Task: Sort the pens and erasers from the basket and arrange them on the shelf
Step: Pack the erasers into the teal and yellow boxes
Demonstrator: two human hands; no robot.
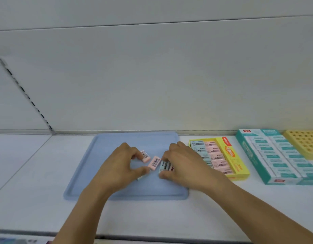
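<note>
A pale blue tray [102, 173] lies flat on the white shelf. On it are two pink erasers with barcodes, one [145, 156] by my left fingertips and one [154, 163] between both hands. My left hand [120, 166] curls over the tray, its thumb and fingers pinching a pale green eraser [142, 176]. My right hand [182, 162] grips a small stack of erasers [165, 167] with striped labels, fingers closed around them. No pens or basket are in view.
To the right stands a yellow display box [240, 166] with rows of green and pink erasers, then a teal box [249, 159] of white erasers, and a yellow holed pen stand [305, 143]. The shelf's back wall [152, 76] rises behind; the front edge [152, 237] is near.
</note>
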